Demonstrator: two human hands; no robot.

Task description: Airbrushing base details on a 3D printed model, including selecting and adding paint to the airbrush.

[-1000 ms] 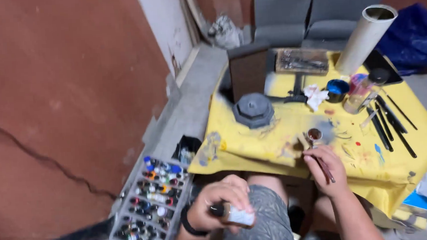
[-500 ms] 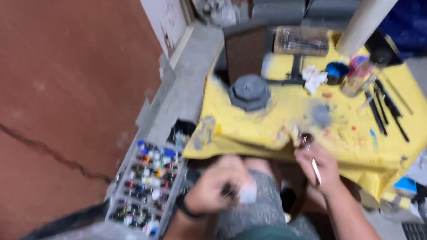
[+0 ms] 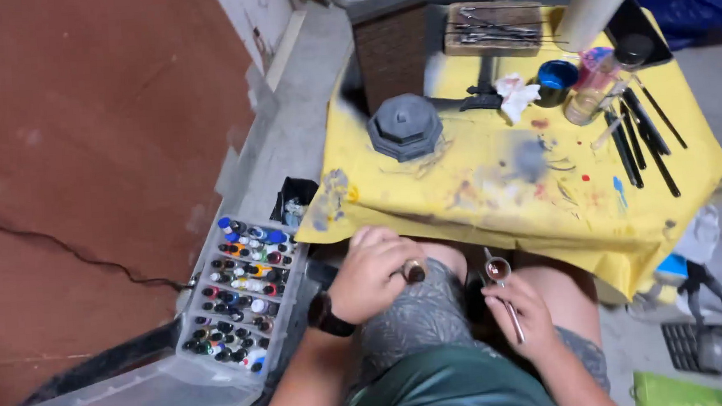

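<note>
Left hand [image 3: 373, 272] has risen from lap, gripping small paint bottle [image 3: 414, 271] (cap up) | right hand [image 3: 521, 311] pinches brush [image 3: 511, 310] | yellow table [image 3: 491, 180] ahead

A small paint bottle [image 3: 414, 271] sits gripped in the left hand [image 3: 370, 274], tilted so its dark round top faces the camera, above the lap. A thin brush [image 3: 511, 314] and a small round cap [image 3: 497, 268] with a reddish-brown inside are pinched in the right hand [image 3: 521, 308], just beside the bottle.
</note>
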